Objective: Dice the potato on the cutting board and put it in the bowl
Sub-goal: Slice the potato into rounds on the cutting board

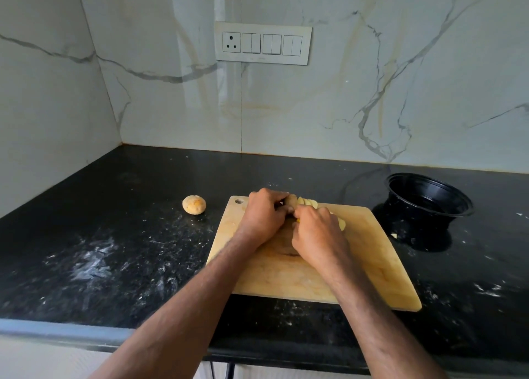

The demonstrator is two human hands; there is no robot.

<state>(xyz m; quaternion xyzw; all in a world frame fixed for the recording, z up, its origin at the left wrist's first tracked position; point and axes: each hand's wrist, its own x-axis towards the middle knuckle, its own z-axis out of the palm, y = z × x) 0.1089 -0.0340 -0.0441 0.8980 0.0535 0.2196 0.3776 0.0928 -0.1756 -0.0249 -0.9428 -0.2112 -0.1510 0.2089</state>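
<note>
On cutting board [372,252] | both hands grip potato [292,200] (partly sliced) | bowl [426,199] right

A partly sliced potato [292,200] lies at the far edge of a wooden board [372,252], under the fingertips of both hands, pale slices [307,202] fanning to the right. An empty black bowl [426,199] sits tilted, well right of the hands.
</note>
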